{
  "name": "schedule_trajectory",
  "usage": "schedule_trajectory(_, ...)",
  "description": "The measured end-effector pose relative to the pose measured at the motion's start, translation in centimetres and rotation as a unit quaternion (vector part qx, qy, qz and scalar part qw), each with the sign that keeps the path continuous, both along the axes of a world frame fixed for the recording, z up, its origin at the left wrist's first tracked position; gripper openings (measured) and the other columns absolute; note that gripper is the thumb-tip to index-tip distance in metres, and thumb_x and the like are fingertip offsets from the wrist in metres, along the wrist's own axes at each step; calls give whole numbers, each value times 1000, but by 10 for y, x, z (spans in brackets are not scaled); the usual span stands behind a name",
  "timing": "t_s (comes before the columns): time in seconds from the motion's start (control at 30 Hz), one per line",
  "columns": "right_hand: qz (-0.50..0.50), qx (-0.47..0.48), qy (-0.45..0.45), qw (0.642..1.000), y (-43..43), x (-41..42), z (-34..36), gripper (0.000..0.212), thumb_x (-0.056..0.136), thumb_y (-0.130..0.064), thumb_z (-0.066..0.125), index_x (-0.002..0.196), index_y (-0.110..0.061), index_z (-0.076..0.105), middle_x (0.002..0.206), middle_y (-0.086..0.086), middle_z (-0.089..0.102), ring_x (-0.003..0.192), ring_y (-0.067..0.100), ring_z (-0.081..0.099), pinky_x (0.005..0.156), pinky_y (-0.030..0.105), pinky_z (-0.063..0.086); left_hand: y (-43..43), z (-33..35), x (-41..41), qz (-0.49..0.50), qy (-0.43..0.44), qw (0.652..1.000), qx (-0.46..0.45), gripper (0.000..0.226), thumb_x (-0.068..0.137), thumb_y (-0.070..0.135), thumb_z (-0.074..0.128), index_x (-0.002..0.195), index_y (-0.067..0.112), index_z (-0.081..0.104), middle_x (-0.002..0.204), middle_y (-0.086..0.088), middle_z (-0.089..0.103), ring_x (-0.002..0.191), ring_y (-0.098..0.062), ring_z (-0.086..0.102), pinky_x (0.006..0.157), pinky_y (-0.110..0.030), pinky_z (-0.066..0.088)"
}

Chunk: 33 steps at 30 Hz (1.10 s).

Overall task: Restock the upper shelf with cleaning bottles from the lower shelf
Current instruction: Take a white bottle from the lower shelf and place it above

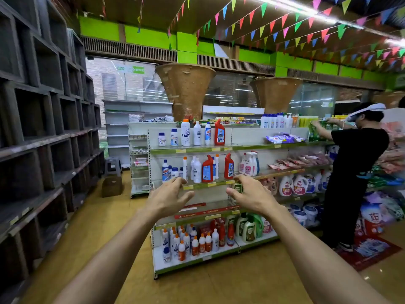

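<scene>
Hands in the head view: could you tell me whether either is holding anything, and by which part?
Nothing is held: the left hand and right hand are both open and empty.

A shop: price-tagged shelves (215, 148) stocked with cleaning bottles (219, 132); bunting (285, 20) overhead.

**Colours in the shop aisle**

The wall band (99, 29) at the top of the frame is bright green. Triangle flags (285, 20) in the upper right are pink, blue, yellow, green and red. In the centre, the shelf unit (258, 134) is white with green edges and yellow price tags. Its bottles (197, 133) are mostly white, some with orange caps; four angled bottles (219, 132) are red with blue labels. The floor (252, 279) is ochre. On the left, the wooden rack (43, 128) is dark grey-brown. The person (355, 167) on the right wears black.
</scene>
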State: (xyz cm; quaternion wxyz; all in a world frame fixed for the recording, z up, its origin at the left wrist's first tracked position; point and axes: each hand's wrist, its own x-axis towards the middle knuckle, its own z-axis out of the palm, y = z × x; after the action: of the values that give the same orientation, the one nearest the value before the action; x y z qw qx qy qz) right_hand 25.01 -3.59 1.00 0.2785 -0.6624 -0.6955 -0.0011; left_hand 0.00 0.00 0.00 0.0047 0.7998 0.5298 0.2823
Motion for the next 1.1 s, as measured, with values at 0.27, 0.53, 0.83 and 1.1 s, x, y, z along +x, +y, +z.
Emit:
schedule_trajectory(0.27, 30, -12, 57, 998, 27, -2, -23, 65, 92, -53, 57, 146, -22, 40, 150, 3, 49, 134, 23, 50, 108, 52, 44, 14, -23, -3, -10, -126, 992, -22, 55, 95, 47, 57, 140, 18, 46, 133, -4, 58, 109, -13, 57, 97, -36, 52)
schedule_trajectory(0.53, 36, -15, 78, 996, 106, -15, -42, 63, 92, -48, 59, 144, -18, 42, 145, 6, 53, 130, 24, 53, 107, 51, 46, 82, -36, -13, -11, -124, 991, -44, 53, 95, 48, 56, 139, 19, 47, 131, -3, 59, 109, -14, 59, 95, -39, 54)
schedule_trajectory(0.83, 38, -11, 79, 996, 229, -30, -41, 58, 93, -43, 61, 143, -17, 45, 145, 5, 53, 130, 23, 52, 107, 47, 46, 213, -31, -16, -28, -150, 987, -50, 52, 95, 47, 57, 138, 17, 49, 129, -4, 62, 106, -17, 61, 91, -35, 53)
schedule_trajectory(1.1, 29, -9, 85, 996, 327, -19, -46, 53, 94, -39, 60, 140, -16, 48, 143, 4, 55, 130, 21, 52, 108, 45, 44, 324, -40, -1, -61, -202, 975, -71, 47, 97, 41, 58, 135, 15, 52, 122, -2, 64, 103, -15, 63, 81, -23, 49)
